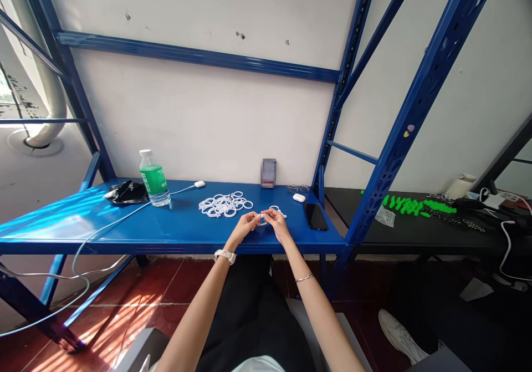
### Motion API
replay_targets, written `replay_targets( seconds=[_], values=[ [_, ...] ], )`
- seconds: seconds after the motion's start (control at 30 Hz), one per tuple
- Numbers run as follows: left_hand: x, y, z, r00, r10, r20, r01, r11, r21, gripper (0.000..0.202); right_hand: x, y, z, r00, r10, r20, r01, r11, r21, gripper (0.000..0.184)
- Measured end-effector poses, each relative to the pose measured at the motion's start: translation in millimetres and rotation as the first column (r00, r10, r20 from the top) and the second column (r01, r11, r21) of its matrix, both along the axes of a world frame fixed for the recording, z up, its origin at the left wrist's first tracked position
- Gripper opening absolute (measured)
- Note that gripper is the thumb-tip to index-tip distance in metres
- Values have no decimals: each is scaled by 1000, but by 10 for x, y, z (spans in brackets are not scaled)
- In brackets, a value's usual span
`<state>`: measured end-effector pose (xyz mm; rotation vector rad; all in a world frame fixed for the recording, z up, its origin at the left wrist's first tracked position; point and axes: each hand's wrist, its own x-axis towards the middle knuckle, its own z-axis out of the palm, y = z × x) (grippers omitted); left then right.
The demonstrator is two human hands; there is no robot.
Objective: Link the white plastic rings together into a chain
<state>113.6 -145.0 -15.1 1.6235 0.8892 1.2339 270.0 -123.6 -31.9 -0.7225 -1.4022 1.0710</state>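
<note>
The left hand (246,225) and right hand (276,223) have their fingertips pinched together on one white ring (262,224) at the near edge of the blue table (187,231). One pile of rings (224,204) lies to the left, too tangled to count; a few loose rings (279,211) sit just beyond the right hand, partly hidden by it. Farther left stand one bottle (154,181) and one black bag (128,192); a charger (200,184) lies at the far side. To the right are one phone (315,217), one white case (298,198) and one pair of glasses (298,188). One upright device (268,173) stands at the far edge. A blue post (390,156) partly blocks the black table (366,239), which holds green pieces (405,204).
</note>
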Motion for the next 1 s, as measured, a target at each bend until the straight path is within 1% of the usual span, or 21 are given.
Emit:
replay_targets(
  seconds=[0.13, 0.3, 0.4, 0.53, 0.67, 1.0],
  values=[
    [-1, 3, -10, 1000, 17, 14, -17, 1000, 7, 52, 0, 12, -7, 1000, 14, -15, -14, 1000, -6, 30],
    [-7, 50, -65, 996, 35, 78, -34, 999, -7, 48, -2, 12, -11, 999, 50, -22, -50, 999, 4, 29],
    [-11, 69, -86, 994, 54, 92, -53, 999, -15, 48, 0, 15, -16, 998, 63, -17, -63, 998, 4, 29],
    [-11, 72, -92, 992, 74, 102, -73, 997, -16, 47, 1, 17, -17, 997, 74, -7, -74, 997, 2, 30],
    [-5, 65, -84, 991, 67, 113, -67, 998, -7, 46, -3, 10, -9, 996, 82, 19, -82, 997, 1, 32],
    [10, 58, -72, 989, 84, 120, -86, 996, 12, 43, -28, 45, -40, 999, 16, -30, -17, 1000, -22, 34]
  ],
)
